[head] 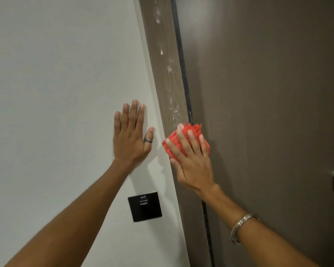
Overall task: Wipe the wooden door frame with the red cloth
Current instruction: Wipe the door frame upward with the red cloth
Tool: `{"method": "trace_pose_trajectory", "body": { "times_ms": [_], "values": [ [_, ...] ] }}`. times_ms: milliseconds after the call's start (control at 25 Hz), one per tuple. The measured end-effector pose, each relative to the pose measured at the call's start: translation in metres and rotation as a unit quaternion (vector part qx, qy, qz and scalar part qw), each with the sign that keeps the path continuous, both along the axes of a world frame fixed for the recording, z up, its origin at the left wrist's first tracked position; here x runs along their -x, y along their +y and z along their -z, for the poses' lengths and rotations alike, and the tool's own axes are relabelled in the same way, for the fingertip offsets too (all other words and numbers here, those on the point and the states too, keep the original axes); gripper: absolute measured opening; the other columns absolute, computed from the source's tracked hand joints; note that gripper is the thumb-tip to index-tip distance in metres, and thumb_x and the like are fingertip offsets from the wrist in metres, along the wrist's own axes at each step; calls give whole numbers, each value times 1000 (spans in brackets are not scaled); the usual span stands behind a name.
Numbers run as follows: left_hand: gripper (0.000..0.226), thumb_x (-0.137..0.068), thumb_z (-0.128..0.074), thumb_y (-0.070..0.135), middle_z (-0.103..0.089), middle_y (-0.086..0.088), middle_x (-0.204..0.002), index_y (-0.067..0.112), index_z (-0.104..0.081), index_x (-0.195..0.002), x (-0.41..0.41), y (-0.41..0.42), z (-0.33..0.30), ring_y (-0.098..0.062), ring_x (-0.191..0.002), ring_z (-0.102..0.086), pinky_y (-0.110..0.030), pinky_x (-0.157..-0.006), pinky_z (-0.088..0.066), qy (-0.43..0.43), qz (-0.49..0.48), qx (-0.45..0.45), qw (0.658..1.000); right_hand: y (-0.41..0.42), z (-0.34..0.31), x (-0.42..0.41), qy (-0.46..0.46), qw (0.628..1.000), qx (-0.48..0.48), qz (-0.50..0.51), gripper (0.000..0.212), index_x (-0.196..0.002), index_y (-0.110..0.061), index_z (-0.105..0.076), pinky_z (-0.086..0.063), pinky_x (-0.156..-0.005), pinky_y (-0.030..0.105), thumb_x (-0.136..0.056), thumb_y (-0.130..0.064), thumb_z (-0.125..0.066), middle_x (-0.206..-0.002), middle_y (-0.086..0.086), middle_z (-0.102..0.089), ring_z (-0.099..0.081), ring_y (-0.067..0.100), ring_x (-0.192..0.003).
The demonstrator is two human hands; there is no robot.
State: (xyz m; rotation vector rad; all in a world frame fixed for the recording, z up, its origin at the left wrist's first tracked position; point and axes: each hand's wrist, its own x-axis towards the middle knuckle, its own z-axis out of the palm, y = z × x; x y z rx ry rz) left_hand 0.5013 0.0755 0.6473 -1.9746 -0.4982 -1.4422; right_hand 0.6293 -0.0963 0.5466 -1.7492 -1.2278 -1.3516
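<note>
right hand [191, 160] pressed the red cloth [181, 139] flat on the wooden door frame [166, 74]; white smears [171, 97] above it remained unwiped. left hand [131, 135] lay open, empty, beside it.

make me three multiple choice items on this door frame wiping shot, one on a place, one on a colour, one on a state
1. Where does the flat open left hand rest?
A. on the white wall
B. on the door handle
C. on the black square wall plate

2. What colour are the smears on the brown wooden door frame above the cloth?
A. black
B. whitish
C. green

3. How is the crumpled red cloth held?
A. hanging loose from two fingertips
B. lying on the floor
C. pressed under the spread right hand against the frame

Answers: 1 A, the palm lies flat on the wall, left of the frame and above the black square wall plate. 2 B, pale marks run up the frame. 3 C, the fingers spread over the cloth at the frame's edge.
</note>
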Motion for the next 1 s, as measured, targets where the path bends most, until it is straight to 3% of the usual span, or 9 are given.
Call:
{"method": "trace_pose_trajectory", "body": {
  "times_ms": [160, 320, 400, 640, 720, 920, 1000],
  "values": [
    [78, -105, -31, 55, 0, -6, -179, 17, -6, -169, -2, 6, 2, -27, -165, 3, -44, -134, 8, -10, 1, -14, 1000, 14, 28, 12, 53, 998, -42, 4, 63, -166, -30, -14, -7, -130, 62, -109, -50, -28, -177, 5, -4, -4, 36, -164],
    [78, -106, -30, 54, -2, -8, -179, 16, -7, -169, -2, 5, 3, -27, -165, 4, -44, -134, 8, -9, 8, -17, 1000, 1, 111, 24, 55, 998, 15, 14, 67, -167, -29, -8, -22, -122, 67, -107, -49, -29, -177, 5, 1, -2, 36, -163],
    [78, -106, -31, 54, -3, -9, -178, 16, -8, -169, -2, 5, 1, -26, -165, 5, -44, -134, 8, -12, 3, -14, 1000, 0, 100, 18, 42, 999, 18, 10, 68, -167, -31, -8, -21, -123, 66, -106, -49, -33, -177, 4, 2, 0, 35, -164],
    [78, -106, -32, 56, -5, -8, -178, 16, -9, -169, -2, 5, 3, -27, -165, 4, -44, -134, 6, -11, 17, -14, 1000, 17, -25, 11, 30, 998, -61, 15, 61, -165, -29, -20, -6, -131, 61, -108, -45, -35, -174, 10, -15, 3, 32, -164],
    [78, -106, -31, 57, -3, -7, -179, 17, -8, -169, -2, 6, 3, -26, -165, 4, -44, -134, 6, -12, 15, -17, 1000, 21, -25, 12, 41, 996, -74, 23, 61, -165, -28, -17, -8, -131, 61, -109, -46, -33, -175, 9, -13, 3, 32, -164],
    [78, -106, -31, 55, -5, -9, -178, 16, -9, -169, 0, 3, 2, -27, -165, 3, -46, -134, 4, -9, 18, -12, 1000, 13, 55, 35, 69, 996, -40, 39, 65, -167, -29, -1, -21, -126, 65, -109, -52, -22, -176, 4, 8, 0, 35, -163],
    [78, -106, -32, 54, -4, -9, -178, 16, -8, -169, -1, 2, 2, -29, -165, 1, -47, -134, 2, -12, 17, -12, 1000, 12, 41, 25, 44, 998, -44, 28, 65, -167, -29, -2, -20, -125, 64, -109, -51, -22, -176, 3, 7, 1, 33, -164]
  ]
}}
